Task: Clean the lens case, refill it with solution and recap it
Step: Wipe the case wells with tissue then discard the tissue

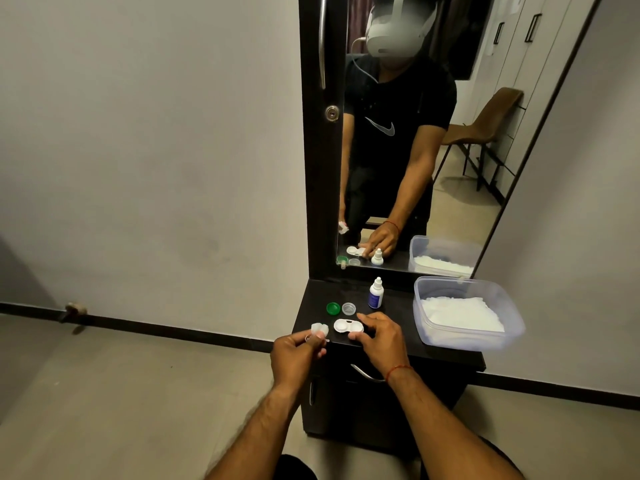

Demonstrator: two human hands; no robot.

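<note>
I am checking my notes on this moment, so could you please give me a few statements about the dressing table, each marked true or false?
1. The green cap and the clear cap lie off the lens case. True.
2. The solution bottle lies on its side. False: it stands upright behind the caps.
3. The left hand pinches a small white wad. True.
4. The right hand holds the solution bottle. False: its fingers hold the lens case on the table.
5. The plastic tub stands at the table's left end. False: it stands at the right, with white tissue inside.
</note>
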